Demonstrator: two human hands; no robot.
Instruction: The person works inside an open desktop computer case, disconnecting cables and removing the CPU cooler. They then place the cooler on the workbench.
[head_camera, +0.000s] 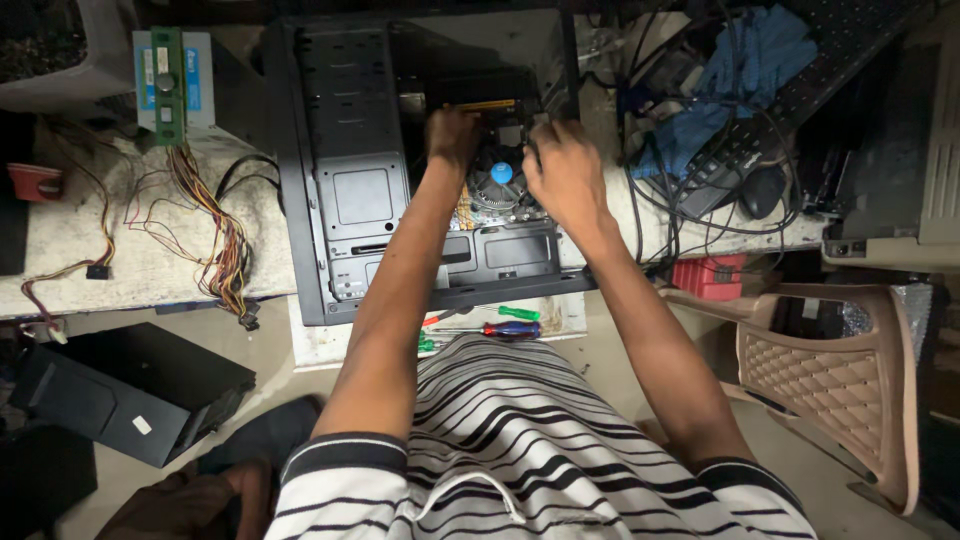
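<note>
An open black computer case (345, 190) lies on its side on the workbench, its inside facing up. Inside it sits a round processor cooler fan with a blue hub (500, 175) on the motherboard. My left hand (452, 135) reaches into the case just left of the fan, fingers curled down onto the board; what they grip is hidden. My right hand (562, 165) rests at the fan's right edge, fingers bent over it. A memory stick slot with a yellow strip (487, 104) shows behind the hands.
Several screwdrivers (500, 322) lie at the bench's front edge. A power supply with a bundle of coloured wires (210, 235) sits to the left. A keyboard, black cables and a blue cloth (745, 70) crowd the right. A brown plastic chair (840, 370) stands lower right, a black panel (130, 395) lower left.
</note>
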